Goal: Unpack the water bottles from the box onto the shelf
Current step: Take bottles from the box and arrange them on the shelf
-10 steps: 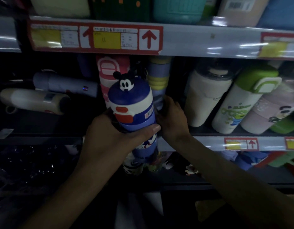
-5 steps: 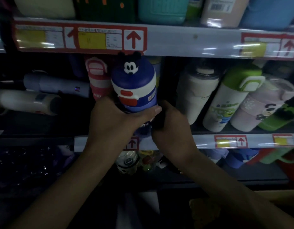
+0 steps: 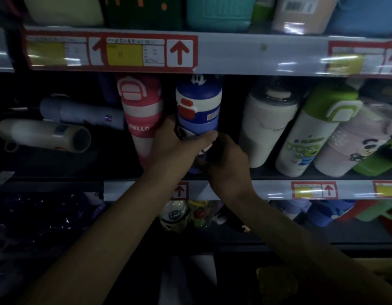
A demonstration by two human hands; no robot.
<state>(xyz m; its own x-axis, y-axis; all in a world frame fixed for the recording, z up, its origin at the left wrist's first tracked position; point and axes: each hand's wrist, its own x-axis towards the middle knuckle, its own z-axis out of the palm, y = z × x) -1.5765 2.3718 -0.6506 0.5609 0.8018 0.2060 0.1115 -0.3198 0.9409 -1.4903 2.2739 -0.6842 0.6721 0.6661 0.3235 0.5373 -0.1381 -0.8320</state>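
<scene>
Head view, dim light. The blue bottle (image 3: 198, 111) is standing upright in the middle of the frame on the middle shelf (image 3: 267, 190), in the gap between a pink striped bottle (image 3: 142, 115) to its left and a white bottle (image 3: 267, 126) to its right. The left hand (image 3: 175, 150) is gripping its body, thumb wrapping across the front and fingers tucking in behind, beside the pink bottle. The right hand (image 3: 228, 164) is curling round its lower right side, near the base. The bottle's top is sitting just under the upper shelf rail (image 3: 256, 53), so headroom is looking tight. To do this well: keep it vertical, seat the base flat and well back from the edge, and let go one hand at a time so neither neighbour gets knocked. The fit against the pink bottle is looking close, and that one is tapering and may tip. Right of centre, a green-lidded bottle (image 3: 311, 137) is leaning. At the left, a pale bottle (image 3: 43, 135) is lying on its side. More stock is showing on the shelves above and below. The box is too dark to make out.
</scene>
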